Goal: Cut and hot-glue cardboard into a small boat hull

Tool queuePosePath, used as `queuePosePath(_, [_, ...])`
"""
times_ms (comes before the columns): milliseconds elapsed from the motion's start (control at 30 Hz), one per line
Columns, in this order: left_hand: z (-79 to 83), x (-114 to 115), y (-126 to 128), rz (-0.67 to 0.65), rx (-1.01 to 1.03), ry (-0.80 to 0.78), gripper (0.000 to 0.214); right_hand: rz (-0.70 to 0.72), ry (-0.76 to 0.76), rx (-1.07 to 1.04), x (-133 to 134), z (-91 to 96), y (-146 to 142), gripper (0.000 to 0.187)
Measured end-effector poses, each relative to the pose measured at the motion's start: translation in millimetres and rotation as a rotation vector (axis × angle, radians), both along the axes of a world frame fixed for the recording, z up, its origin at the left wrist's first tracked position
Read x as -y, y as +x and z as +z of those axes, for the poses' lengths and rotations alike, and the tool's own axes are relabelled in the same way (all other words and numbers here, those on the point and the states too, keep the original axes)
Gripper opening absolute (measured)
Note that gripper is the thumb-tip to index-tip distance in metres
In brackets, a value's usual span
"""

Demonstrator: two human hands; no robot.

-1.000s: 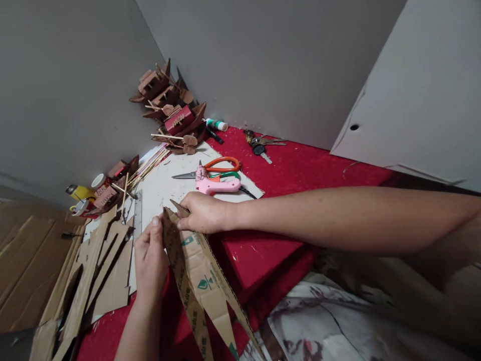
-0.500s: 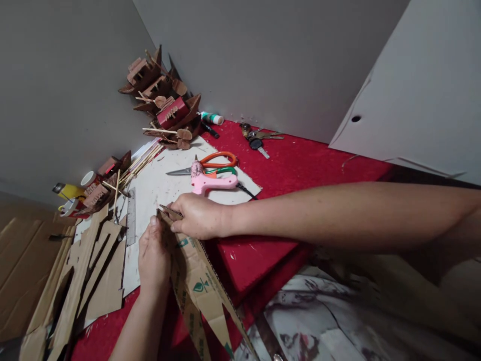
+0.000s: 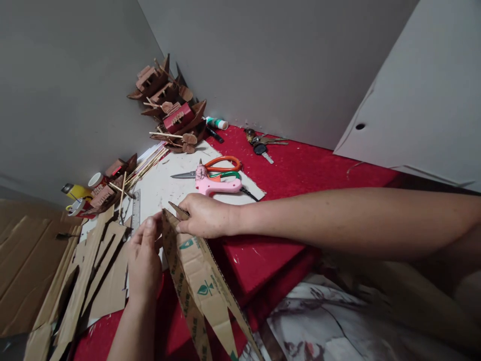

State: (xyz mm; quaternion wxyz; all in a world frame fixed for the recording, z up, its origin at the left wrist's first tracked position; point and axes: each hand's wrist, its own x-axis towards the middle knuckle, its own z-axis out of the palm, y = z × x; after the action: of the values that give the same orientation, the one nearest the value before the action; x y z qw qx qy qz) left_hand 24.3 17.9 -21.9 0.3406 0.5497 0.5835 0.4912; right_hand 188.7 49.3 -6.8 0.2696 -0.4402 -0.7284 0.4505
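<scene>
My right hand [image 3: 205, 216] is closed on the top corner of a long pointed cardboard piece [image 3: 203, 286] with green printing, held above the red table [image 3: 300, 170]. My left hand [image 3: 145, 258] pinches the left edge of the same piece near its tip, fingers pressed together. The cardboard runs from both hands down toward the lower edge of the view. Just beyond my right hand lie a pink glue gun [image 3: 218, 185] and orange-handled scissors [image 3: 214, 165] on a white board [image 3: 165, 185].
Cut cardboard strips [image 3: 93, 265] and a metal ruler [image 3: 136, 215] lie at the left. Small brown cardboard models [image 3: 173, 113] stand in the wall corner, more models [image 3: 112, 183] and bamboo sticks [image 3: 146, 165] nearby. Keys [image 3: 261, 143] and a glue stick [image 3: 217, 123] rest by the wall.
My left hand slid a little left and down along the cardboard edge, and the piece's tip rose slightly. The right hand stayed on the top corner.
</scene>
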Motion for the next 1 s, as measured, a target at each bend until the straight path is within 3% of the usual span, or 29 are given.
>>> queuePosePath(167, [0.6,3.3,-7.8,0.099,-0.149,0.149,0.020,0.025,0.009,-0.007,-2.4,-6.0,-1.1,0.016])
queuePosePath(333, [-1.0,9.2,-0.2,0.080,-0.319,0.233,0.017,0.049,0.019,-0.013,-4.4,-11.7,-1.9,0.018])
queuePosePath(767, [-8.9,10.1,4.9,0.095,-0.296,0.238,0.018,0.030,0.006,-0.009,-2.3,-8.3,-0.1,0.019])
queuePosePath(1000, [-6.5,8.3,7.7,0.035,-0.268,0.224,0.022,0.043,-0.093,-0.027,-1.0,-5.3,0.2,0.022])
